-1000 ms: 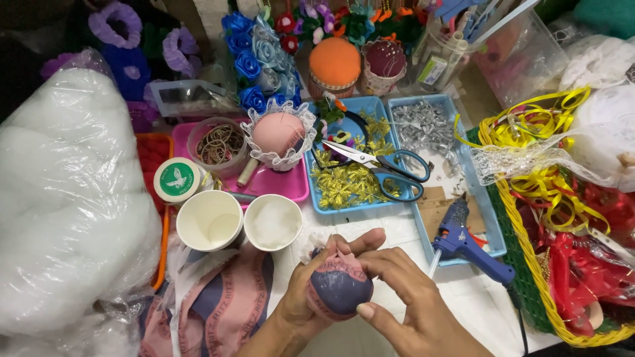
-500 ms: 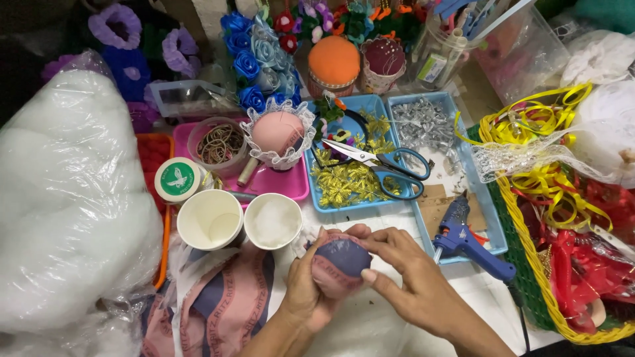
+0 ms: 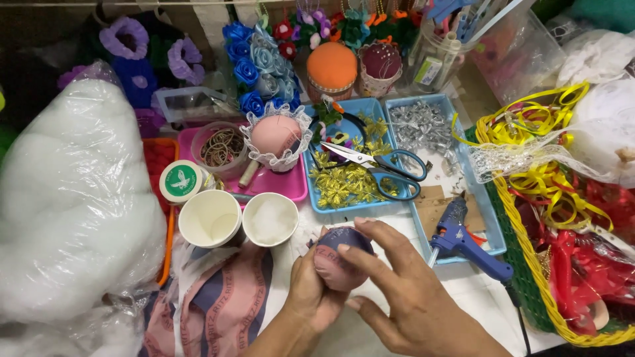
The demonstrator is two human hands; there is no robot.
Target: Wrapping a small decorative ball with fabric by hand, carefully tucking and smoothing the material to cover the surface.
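A small stuffed ball wrapped in pink and navy fabric (image 3: pixel 336 259) is cupped in my left hand (image 3: pixel 309 289), which grips it from below and the left. My right hand (image 3: pixel 410 291) lies over its right side, fingers curled across the top and thumb under it. Both hands are low in the middle of the view, above the white table. Just left of them stand two white paper cups (image 3: pixel 210 218), one holding white stuffing (image 3: pixel 270 219). A piece of the same pink and navy cloth (image 3: pixel 218 305) lies in front of the cups.
A big bag of white fibre stuffing (image 3: pixel 73 205) fills the left. A blue tray (image 3: pixel 317 198) holds scissors (image 3: pixel 383 165) and gold trims; a blue glue gun (image 3: pixel 463 241) lies to the right. A basket of red and yellow ribbons (image 3: pixel 562 218) sits at far right. Fabric flowers line the back.
My right hand has slid up over the ball, and the ball has turned in my hands, showing more pink cloth. The view has shifted slightly.
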